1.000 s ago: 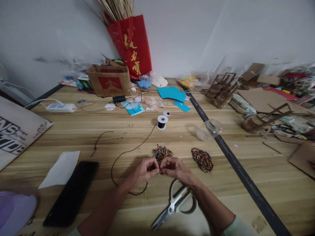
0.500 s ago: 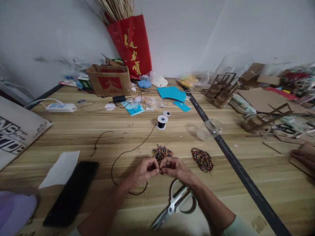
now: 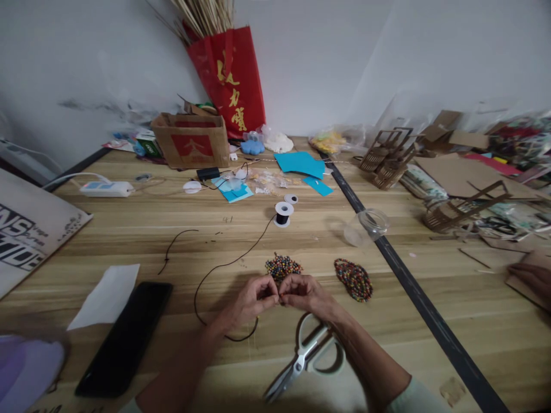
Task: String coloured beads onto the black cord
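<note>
My left hand (image 3: pixel 257 297) and my right hand (image 3: pixel 301 292) meet in a pinch at the centre, fingertips touching. A small reddish bead shows between the right fingertips; what the left fingers hold is too small to make out. Just beyond the fingers is a pile of multicoloured beads (image 3: pixel 283 266). A coiled bead strand (image 3: pixel 353 280) lies right of my hands. From the white spool (image 3: pixel 283 214), black cord (image 3: pixel 232 261) curves round to the left, passes under my left wrist and ends near it. Open-bladed scissors (image 3: pixel 300 362) lie beside my right forearm.
A black phone (image 3: pixel 124 338) and white paper (image 3: pixel 105 295) lie at left. Farther back are a cardboard box (image 3: pixel 191 140), a red bag (image 3: pixel 235 80) and blue sheets (image 3: pixel 299 164). A clear cup (image 3: pixel 365 227) and small baskets (image 3: pixel 447 217) stand right. Another person's hand (image 3: pixel 531 272) is at far right.
</note>
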Action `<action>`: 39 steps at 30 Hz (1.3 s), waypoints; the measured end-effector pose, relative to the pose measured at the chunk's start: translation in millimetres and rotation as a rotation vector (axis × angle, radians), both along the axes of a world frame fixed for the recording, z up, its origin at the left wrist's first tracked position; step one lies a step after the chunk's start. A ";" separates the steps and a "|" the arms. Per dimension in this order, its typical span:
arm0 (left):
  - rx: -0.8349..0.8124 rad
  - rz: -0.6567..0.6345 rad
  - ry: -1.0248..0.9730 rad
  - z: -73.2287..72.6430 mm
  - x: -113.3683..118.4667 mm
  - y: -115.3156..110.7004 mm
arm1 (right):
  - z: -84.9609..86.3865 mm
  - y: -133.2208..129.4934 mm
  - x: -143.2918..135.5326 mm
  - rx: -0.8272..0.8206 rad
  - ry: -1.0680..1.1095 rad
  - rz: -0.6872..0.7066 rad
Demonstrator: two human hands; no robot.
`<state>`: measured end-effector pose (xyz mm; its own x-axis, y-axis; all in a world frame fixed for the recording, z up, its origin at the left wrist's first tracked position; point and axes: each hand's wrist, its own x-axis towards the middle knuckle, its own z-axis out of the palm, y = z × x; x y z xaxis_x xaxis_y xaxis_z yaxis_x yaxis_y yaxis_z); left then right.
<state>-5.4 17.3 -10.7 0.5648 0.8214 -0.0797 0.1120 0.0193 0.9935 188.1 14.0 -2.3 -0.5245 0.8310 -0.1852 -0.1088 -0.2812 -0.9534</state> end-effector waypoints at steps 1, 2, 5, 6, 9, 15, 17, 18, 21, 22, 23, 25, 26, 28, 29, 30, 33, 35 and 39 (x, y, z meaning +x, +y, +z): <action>0.002 0.000 0.004 -0.9 -0.3 -0.1 | 0.2 0.0 -0.2 0.002 -0.003 -0.001; 0.004 -0.002 0.006 -1.4 -0.6 -0.3 | 0.5 0.0 -0.2 0.003 -0.007 0.001; -0.004 -0.006 0.001 0.2 -0.1 -0.6 | 1.2 0.3 -0.2 0.009 -0.023 0.007; -0.010 -0.003 -0.004 1.5 0.4 -0.5 | 1.3 0.4 -0.1 0.010 -0.027 0.006; -0.033 0.010 -0.017 5.4 2.0 0.2 | 0.6 0.8 0.2 0.007 -0.024 -0.004; -0.051 0.018 -0.020 3.3 0.8 3.4 | -2.2 1.4 0.3 0.027 -0.012 -0.014; -0.062 0.007 -0.019 1.3 -0.1 4.6 | -2.7 1.5 0.2 0.032 -0.006 -0.016; -0.071 0.003 -0.021 0.3 -0.4 5.3 | -2.9 1.5 0.1 0.035 -0.002 -0.017; -0.095 0.007 -0.038 -3.0 -0.5 6.9 | -3.3 1.7 0.0 0.044 0.010 -0.015; -0.101 0.012 -0.044 -4.1 -0.3 7.3 | -3.3 1.8 -0.1 0.047 0.010 -0.013; -0.105 0.019 -0.049 -5.2 0.0 7.6 | -3.2 1.9 -0.1 0.049 0.009 -0.013; -0.120 0.033 -0.052 -6.5 0.7 8.1 | -2.9 2.2 -0.1 0.058 0.002 -0.016; -0.131 0.042 -0.052 -6.7 1.2 8.2 | -2.6 2.3 -0.1 0.063 -0.002 -0.019; -0.152 0.061 -0.059 -5.4 2.2 8.4 | -2.2 2.6 -0.2 0.074 -0.007 -0.026; -0.159 0.069 -0.063 -4.1 2.7 8.4 | -1.9 2.7 -0.2 0.077 -0.009 -0.030; -0.164 0.074 -0.065 -2.6 3.2 8.4 | -1.5 2.8 -0.3 0.081 -0.010 -0.036; -0.170 0.091 -0.063 2.2 4.0 8.5 | -0.2 2.7 -0.6 0.089 -0.020 -0.041; -0.172 0.105 -0.061 3.7 4.2 8.5 | 0.6 2.3 -1.0 0.091 -0.037 -0.036; -0.162 0.121 -0.060 1.8 4.7 8.5 | 0.3 1.1 -2.0 0.111 -0.051 -0.061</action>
